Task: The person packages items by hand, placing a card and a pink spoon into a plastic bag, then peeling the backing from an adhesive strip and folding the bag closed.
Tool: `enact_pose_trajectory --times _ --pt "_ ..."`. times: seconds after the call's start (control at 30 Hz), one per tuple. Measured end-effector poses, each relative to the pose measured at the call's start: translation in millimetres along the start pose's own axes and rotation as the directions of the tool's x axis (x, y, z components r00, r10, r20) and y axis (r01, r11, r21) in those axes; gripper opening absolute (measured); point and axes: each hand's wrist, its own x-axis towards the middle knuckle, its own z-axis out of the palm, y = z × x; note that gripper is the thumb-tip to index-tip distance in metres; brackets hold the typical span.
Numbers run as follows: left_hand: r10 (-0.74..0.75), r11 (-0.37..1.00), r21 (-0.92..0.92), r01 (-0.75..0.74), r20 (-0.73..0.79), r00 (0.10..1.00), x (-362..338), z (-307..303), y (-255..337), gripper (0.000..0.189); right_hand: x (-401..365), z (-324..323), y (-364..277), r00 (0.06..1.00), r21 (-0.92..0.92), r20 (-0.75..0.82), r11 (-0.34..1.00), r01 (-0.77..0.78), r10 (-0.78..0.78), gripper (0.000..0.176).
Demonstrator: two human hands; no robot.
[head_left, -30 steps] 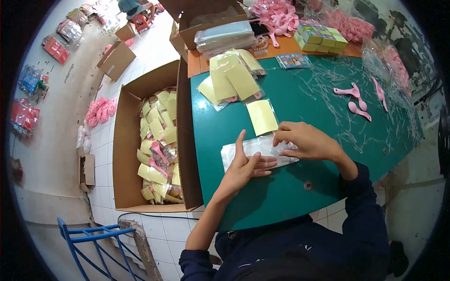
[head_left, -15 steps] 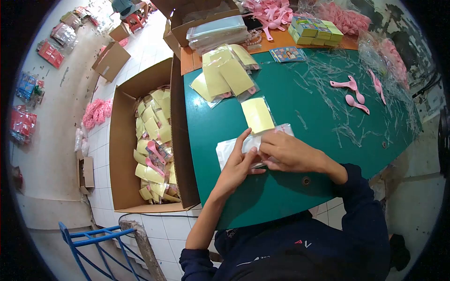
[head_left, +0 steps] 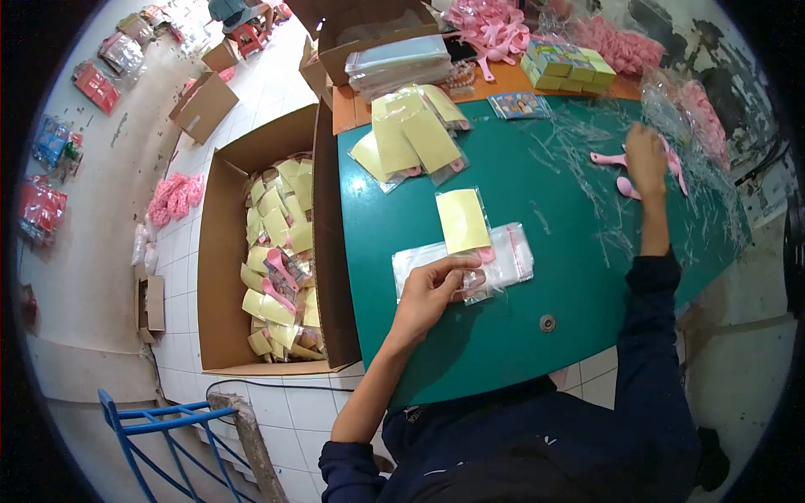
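The left hand (head_left: 426, 295) is low over the green table (head_left: 503, 352), between its left edge and the middle of its near edge. Its thumb and index finger are brought together on one side of a small clear bag (head_left: 475, 289), which sticks out beyond the fingertips toward the table's right edge. Beneath the bag and partly under the fingers lies a flat stack of clear sleeves (head_left: 514, 256), its long side running roughly from the left edge toward the right. Just beyond the fingertips, on the side of the far edge, a yellow card packet (head_left: 462, 220) overlaps the stack, with a bit of pink showing at its lower corner.

The right hand (head_left: 647, 163) is stretched out toward the far right corner, back upward, over the pink spoons (head_left: 607, 158). Its fingers are bent down and their tips are hidden, so I cannot tell how far apart they are or whether they have hold of a spoon. Spoons show on both sides of the hand, among thin clear plastic strips (head_left: 591, 180) strewn toward the right edge.

Near the far left corner, more yellow card packets (head_left: 415, 134) lie overlapping. Against the left edge stands a large carton (head_left: 231, 251) of similar packets, with two pink spoons on top.
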Motion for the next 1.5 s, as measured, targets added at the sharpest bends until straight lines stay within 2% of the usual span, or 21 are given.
enact_pose_trajectory --times 0.07,0.13,0.17,0.2,0.27,0.3,0.37,0.43,0.53,0.57,0.67,0.77,0.87,0.97,1.07,1.17,1.27,1.5 --pt "0.006 1.0 0.001 -0.006 -0.014 1.0 1 -2 -4 0.025 -10 23 22 0.971 -0.395 -0.189 0.917 0.059 -0.144 0.034" --pt "0.028 0.994 -0.102 -0.032 -0.041 0.999 -1 1 -3 0.025 -25 47 -38 0.983 -0.176 0.038 0.967 0.182 -0.178 0.057" --pt "0.042 0.987 -0.153 -0.05 -0.052 0.998 -2 4 1 0.025 -28 66 -74 0.947 0.016 0.26 0.982 0.188 -0.186 0.066" --pt "0.058 0.978 -0.196 -0.069 -0.057 0.997 -1 5 5 0.024 -34 90 -88 0.918 0.138 0.298 0.963 0.23 -0.262 0.064" --pt "0.029 0.977 -0.212 -0.035 -0.034 0.999 0 1 6 0.024 -44 121 -103 0.931 -0.038 0.253 0.959 0.282 -0.264 0.048" --pt "0.011 0.975 -0.224 -0.016 -0.023 1.0 -1 1 7 0.025 -44 125 -101 0.933 0.007 0.206 0.953 0.301 -0.296 0.042" --pt "-0.016 0.996 -0.093 0.015 -0.008 1.0 -9 0 20 0.027 -42 130 -98 0.925 0.086 0.119 0.931 0.354 -0.362 0.029" --pt "-0.02 1.0 0.019 0.02 0.007 1.0 -13 -7 24 0.033 -43 129 -95 0.938 0.147 0.103 0.938 0.315 -0.331 0.022" --pt "0.1 0.962 0.263 -0.074 -0.084 0.991 -13 -1 16 0.033 -45 128 -92 0.949 0.232 0.132 0.94 0.251 -0.287 0.016" --pt "0.113 0.953 0.291 -0.085 -0.079 0.991 -13 2 17 0.028 -45 126 -92 0.95 0.255 0.148 0.938 0.233 -0.276 0.015" --pt "0.241 0.816 0.56 -0.143 -0.104 0.965 -9 5 13 0.021 -46 125 -93 0.966 0.415 0.178 0.904 0.101 -0.19 0.012" --pt "0.293 0.837 0.511 -0.195 -0.117 0.949 -5 2 7 0.01 -47 118 -101 0.956 0.414 0.252 0.91 0.036 -0.152 0.01" --pt "0.239 0.904 0.405 -0.136 -0.216 0.947 -5 5 6 0.01 -47 119 -97 0.957 0.367 0.228 0.927 0.084 -0.178 0.009" --pt "0.23 0.93 0.343 -0.135 -0.253 0.94 -4 6 2 0.013 -48 125 -97 0.977 0.383 0.171 0.922 0.052 -0.126 0.009" --pt "0.209 0.9 0.424 -0.099 -0.222 0.952 -1 3 -1 0.015 -52 136 -96 0.949 0.682 0.292 0.67 -0.293 0.118 0.01" --pt "0.182 0.913 0.4 -0.081 -0.222 0.958 2 2 -6 0.016 -51 137 -93 0.901 0.692 0.395 0.587 -0.42 0.18 0.01" --pt "0.136 0.933 0.356 -0.044 -0.237 0.962 2 4 -4 0.016 -51 137 -96 0.911 0.633 0.363 0.666 -0.394 0.194 0.011" --pt "0.121 0.939 0.343 -0.008 -0.308 0.944 4 6 -7 0.017 -53 142 -94 0.913 0.641 0.335 0.654 -0.403 0.234 0.013"
